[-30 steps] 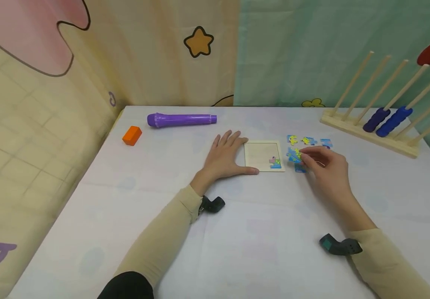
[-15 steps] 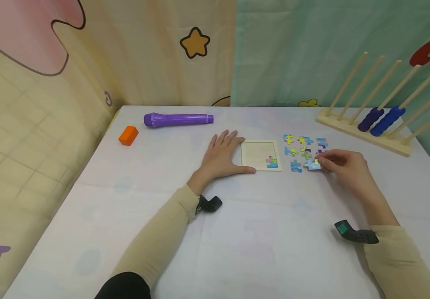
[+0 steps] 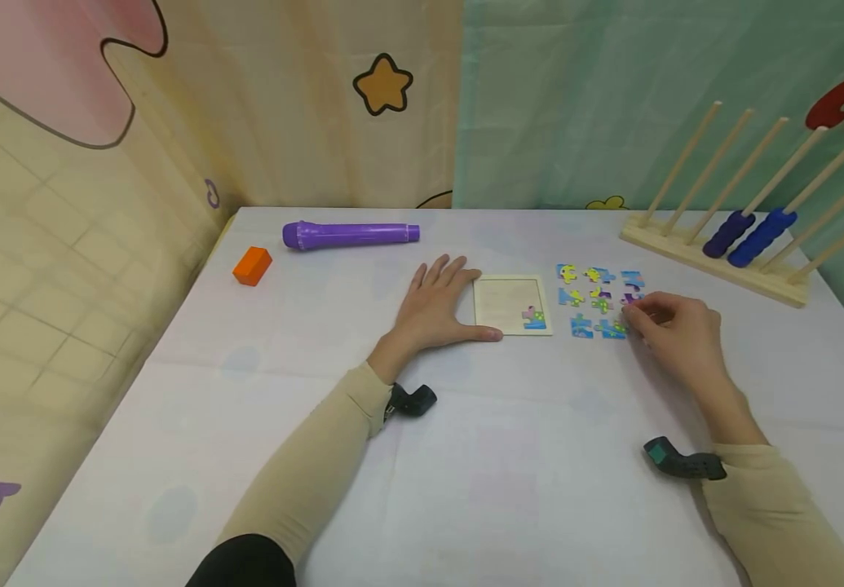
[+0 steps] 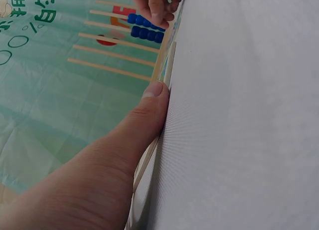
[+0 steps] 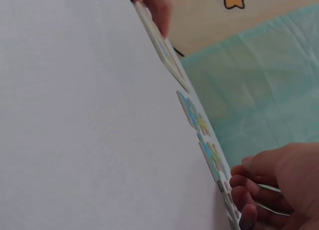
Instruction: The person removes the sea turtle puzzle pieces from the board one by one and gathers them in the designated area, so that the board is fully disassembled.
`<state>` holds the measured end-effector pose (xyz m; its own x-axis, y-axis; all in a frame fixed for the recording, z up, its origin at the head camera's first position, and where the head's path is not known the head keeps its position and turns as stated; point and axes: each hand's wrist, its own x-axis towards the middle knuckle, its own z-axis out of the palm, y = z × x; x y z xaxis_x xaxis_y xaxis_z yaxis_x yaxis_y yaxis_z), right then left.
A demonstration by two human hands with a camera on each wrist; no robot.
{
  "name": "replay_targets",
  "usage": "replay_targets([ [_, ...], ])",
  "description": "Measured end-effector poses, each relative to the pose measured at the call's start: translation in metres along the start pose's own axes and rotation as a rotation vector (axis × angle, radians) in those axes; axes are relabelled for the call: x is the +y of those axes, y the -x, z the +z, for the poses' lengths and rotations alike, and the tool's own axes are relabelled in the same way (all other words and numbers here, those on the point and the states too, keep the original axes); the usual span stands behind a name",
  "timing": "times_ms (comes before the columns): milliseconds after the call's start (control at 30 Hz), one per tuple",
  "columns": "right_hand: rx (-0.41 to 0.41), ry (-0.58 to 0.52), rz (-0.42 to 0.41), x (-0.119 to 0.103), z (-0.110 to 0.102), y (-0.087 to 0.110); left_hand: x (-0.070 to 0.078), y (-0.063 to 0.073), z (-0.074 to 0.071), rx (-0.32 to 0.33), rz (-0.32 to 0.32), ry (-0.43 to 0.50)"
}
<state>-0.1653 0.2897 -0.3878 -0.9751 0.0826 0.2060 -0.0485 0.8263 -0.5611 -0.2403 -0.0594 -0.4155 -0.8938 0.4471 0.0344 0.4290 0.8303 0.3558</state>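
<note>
My left hand (image 3: 432,310) lies with fingers spread at the left side of a square wooden puzzle tray (image 3: 498,306). Its thumb (image 4: 154,93) touches the tray's front edge. One fitted jigsaw piece (image 3: 534,318) sits in the tray's lower right corner. To the right of the tray, several loose jigsaw pieces (image 3: 571,298) lie in rough rows on the table. My right hand (image 3: 678,334) is beside them with loosely bent fingers (image 5: 241,182), and I see nothing held. Its fingertips are close to a purple piece (image 3: 630,299) and a blue-green piece (image 3: 608,328).
At the back right stands a wooden peg abacus (image 3: 715,265) with dark blue beads on two pegs. A purple toy microphone (image 3: 351,236) lies behind my left hand. An orange block (image 3: 252,267) is at the far left. Curtains hang behind the table (image 3: 466,489).
My right hand carried a blue-green piece to the right, laid it flat at the front of the loose pieces and let it go. My left hand has stayed at the tray.
</note>
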Motion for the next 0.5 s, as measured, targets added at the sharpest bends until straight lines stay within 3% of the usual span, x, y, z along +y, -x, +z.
replay_targets([
  [233, 0.058, -0.076, -0.03, -0.014, 0.013, 0.0, 0.002, 0.0, -0.001, 0.002, 0.003, -0.003],
  [500, -0.008, -0.116, -0.106, -0.038, 0.034, -0.003, 0.001, 0.0, 0.0, 0.005, 0.003, -0.008],
])
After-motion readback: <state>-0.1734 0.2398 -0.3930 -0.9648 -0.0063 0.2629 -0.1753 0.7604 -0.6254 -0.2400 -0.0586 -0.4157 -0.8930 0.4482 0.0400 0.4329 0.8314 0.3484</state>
